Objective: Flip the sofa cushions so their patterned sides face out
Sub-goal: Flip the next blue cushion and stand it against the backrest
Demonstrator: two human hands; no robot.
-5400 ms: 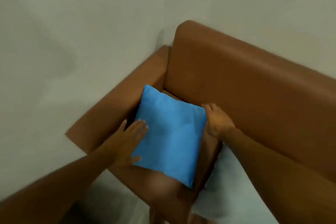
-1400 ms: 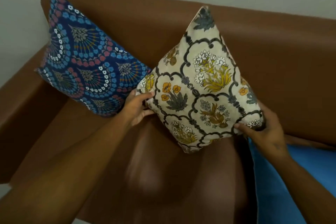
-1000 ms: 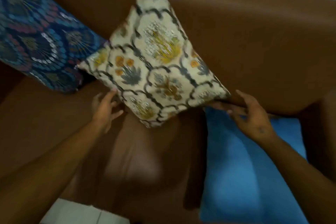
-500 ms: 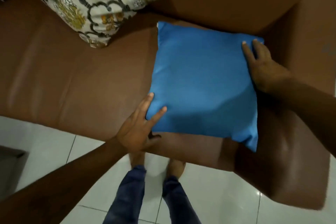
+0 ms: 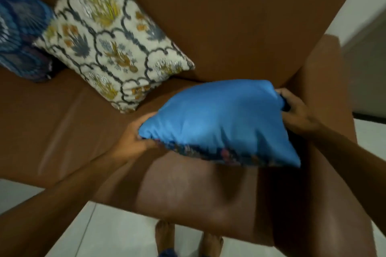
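Blue cushion point(image 5: 221, 123) at centre-right of frame, lifted off the brown sofa point(image 5: 240, 27) seat, plain side up, dark patterned face showing along its lower edge. Left hand point(image 5: 133, 135) clamps its left corner, arm reaching from lower left. Right hand point(image 5: 298, 112) grips the right edge. Cream floral cushion point(image 5: 112, 48) leans upper left.

Single head cam, looks steeply down, close over sofa point(image 5: 240, 16) seat and floor point(image 5: 117, 233).
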